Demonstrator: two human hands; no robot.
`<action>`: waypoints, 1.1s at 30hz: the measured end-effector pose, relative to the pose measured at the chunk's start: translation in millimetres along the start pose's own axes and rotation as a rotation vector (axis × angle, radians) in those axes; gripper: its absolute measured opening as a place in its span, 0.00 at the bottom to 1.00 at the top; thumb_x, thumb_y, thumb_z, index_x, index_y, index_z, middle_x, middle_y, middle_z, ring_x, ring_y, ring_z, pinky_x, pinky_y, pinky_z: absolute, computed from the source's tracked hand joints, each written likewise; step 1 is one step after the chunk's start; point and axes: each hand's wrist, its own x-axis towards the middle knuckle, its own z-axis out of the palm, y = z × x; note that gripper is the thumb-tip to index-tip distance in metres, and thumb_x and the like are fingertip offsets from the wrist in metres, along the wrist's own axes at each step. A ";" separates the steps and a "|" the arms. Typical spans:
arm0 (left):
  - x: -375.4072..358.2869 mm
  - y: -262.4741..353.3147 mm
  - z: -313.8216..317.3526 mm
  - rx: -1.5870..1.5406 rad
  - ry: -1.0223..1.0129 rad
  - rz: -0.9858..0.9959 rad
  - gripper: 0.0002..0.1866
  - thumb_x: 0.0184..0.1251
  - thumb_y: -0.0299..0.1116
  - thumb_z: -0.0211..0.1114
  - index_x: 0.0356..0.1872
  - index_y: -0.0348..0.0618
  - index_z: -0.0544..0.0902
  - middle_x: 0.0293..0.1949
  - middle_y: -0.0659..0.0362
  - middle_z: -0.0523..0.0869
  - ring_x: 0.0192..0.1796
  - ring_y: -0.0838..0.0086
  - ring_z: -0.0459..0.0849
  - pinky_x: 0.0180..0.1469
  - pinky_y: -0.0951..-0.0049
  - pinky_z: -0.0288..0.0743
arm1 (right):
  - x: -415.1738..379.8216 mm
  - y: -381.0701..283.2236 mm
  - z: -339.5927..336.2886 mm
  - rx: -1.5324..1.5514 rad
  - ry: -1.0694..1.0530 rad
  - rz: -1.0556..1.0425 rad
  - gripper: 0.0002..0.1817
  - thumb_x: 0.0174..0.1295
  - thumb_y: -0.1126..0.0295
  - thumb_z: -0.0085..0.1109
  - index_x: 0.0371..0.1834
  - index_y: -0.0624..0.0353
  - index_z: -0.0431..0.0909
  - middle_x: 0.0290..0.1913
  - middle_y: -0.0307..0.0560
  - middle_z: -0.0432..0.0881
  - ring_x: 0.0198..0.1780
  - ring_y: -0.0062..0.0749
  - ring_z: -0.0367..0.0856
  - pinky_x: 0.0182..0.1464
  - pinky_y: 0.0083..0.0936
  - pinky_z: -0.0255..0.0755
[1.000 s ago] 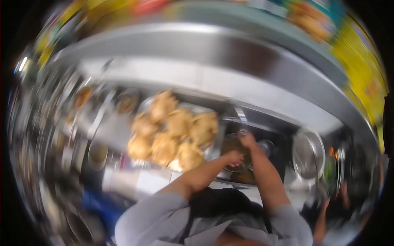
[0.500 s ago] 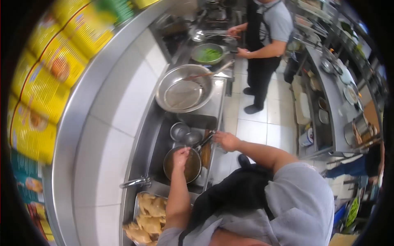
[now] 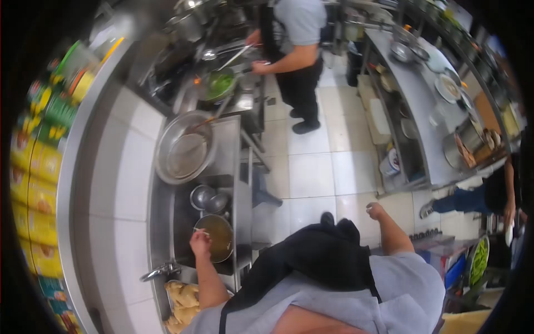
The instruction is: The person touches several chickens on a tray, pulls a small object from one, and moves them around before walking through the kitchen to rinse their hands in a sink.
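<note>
A head-worn camera looks down on a person in a grey shirt and dark apron standing at a steel sink (image 3: 183, 222) set into a long kitchen table (image 3: 236, 161). The left hand (image 3: 199, 243) reaches forward into the sink and rests at the near rim of a round pan (image 3: 218, 236) holding brownish liquid; its fingers look curled together around something thin and pale, perhaps a small stick or utensil, though it is too small to identify. Judging by this, the step in hand seems to be working on the pan in the sink, and the next move would call for a steady hold on the pan's rim. The left forearm stretches straight out from the body, elbow low. The right hand (image 3: 375, 211) is raised out to the side over the tiled floor (image 3: 317, 172), well apart from the sink, fingers loosely closed and holding nothing visible. Just beyond the left hand sit two small metal bowls (image 3: 208, 197), and farther on a large steel basin (image 3: 183, 147). Close beside the left forearm lies a tray of pale raw chicken pieces (image 3: 181, 300). Farther away, another person (image 3: 295, 39) stands at a stove with a pan of greens (image 3: 219, 83).
</note>
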 end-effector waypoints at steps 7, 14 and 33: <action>-21.3 75.2 104.9 0.086 0.056 0.222 0.06 0.71 0.33 0.61 0.41 0.44 0.82 0.25 0.67 0.76 0.27 0.83 0.75 0.28 0.79 0.73 | -63.1 115.8 -20.1 0.458 -0.166 0.453 0.17 0.68 0.68 0.53 0.58 0.57 0.78 0.36 0.48 0.85 0.31 0.34 0.85 0.22 0.30 0.74; -29.0 99.1 224.5 0.198 -0.073 0.273 0.05 0.69 0.34 0.65 0.33 0.50 0.78 0.24 0.69 0.75 0.26 0.85 0.73 0.26 0.83 0.69 | -66.2 139.1 -36.8 0.637 -0.061 0.400 0.17 0.65 0.67 0.55 0.56 0.59 0.79 0.35 0.49 0.85 0.30 0.32 0.84 0.22 0.29 0.73; 84.6 39.4 683.3 0.428 -0.923 0.226 0.17 0.59 0.27 0.71 0.46 0.47 0.74 0.37 0.63 0.82 0.34 0.79 0.79 0.32 0.77 0.72 | -58.9 141.8 -118.7 1.152 0.270 0.564 0.20 0.64 0.71 0.56 0.60 0.61 0.74 0.35 0.50 0.83 0.29 0.37 0.83 0.23 0.33 0.73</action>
